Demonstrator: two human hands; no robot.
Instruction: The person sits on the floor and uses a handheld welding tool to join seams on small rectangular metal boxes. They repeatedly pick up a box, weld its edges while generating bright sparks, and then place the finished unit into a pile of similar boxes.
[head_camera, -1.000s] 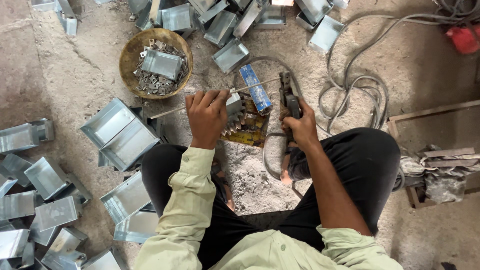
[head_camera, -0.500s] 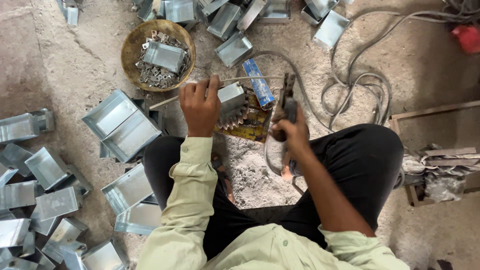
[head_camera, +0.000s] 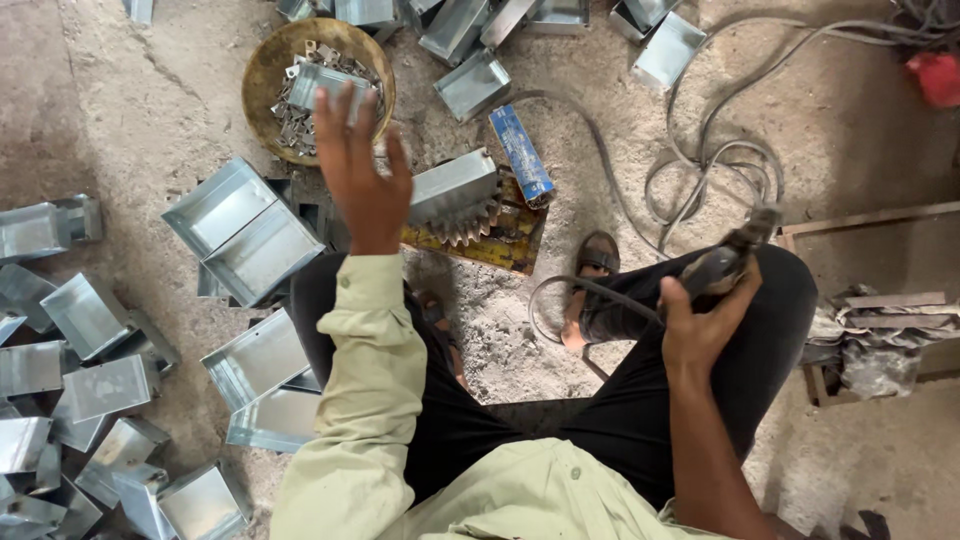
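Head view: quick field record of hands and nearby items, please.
left hand: open, fingers spread, raised over the round bowl of small metal pieces
right hand: gripping a dark corded tool above the knee
in front: metal box on a yellowish block, blue packet
floor: many open metal boxes, loose cable

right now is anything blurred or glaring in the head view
Head view: soft, even light, no hard shadows; the raised left hand is slightly motion-blurred at the fingertips; the metal trays show mild sheen, no blown glare; the right hand and its corded tool look soft, and the edges bow slightly.
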